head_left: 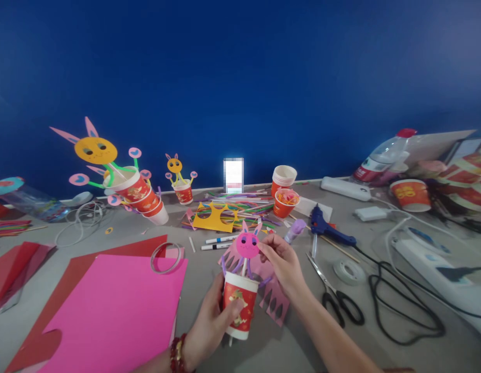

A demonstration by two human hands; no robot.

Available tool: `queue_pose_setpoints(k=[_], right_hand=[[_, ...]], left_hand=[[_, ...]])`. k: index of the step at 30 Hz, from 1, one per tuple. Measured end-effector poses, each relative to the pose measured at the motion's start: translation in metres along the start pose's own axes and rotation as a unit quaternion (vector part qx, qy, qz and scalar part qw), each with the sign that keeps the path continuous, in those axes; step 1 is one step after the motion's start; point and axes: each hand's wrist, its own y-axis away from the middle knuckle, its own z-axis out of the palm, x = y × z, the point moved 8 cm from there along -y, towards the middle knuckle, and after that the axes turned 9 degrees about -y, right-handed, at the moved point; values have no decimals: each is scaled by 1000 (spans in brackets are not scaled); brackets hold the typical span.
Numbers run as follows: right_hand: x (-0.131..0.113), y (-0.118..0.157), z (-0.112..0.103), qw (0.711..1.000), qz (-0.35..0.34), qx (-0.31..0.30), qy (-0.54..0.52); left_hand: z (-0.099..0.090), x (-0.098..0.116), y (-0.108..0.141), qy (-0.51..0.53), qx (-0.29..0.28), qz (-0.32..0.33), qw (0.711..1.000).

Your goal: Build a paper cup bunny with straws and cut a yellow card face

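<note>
My left hand (215,318) is wrapped round a red and white paper cup (237,305), its thumb across the printed front. Above the cup's rim stands a pink paper rabbit face (247,245) with ears and drawn eyes, on a white stick that also pokes out below the cup. Purple pipe cleaners (265,281) bend out from the cup. The fingertips of my right hand (281,261) pinch the right edge of the face. Cut pink paper (277,300) with leaf-shaped holes lies behind the cup.
Left are pink paper (119,305), a tape ring (165,258) and stacked cups with a yellow rabbit (96,150). Markers (220,243) and yellow cut paper (215,218) lie ahead. Scissors (333,295), clear tape (349,271), a blue glue gun (329,228) and its cable are at right.
</note>
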Motion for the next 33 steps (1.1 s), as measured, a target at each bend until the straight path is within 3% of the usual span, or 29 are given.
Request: queue_pose_setpoints(k=[33], right_hand=[[-5, 2, 1, 1000, -9, 19, 16]], left_hand=[[-1, 0, 0, 1, 11, 4, 1000]])
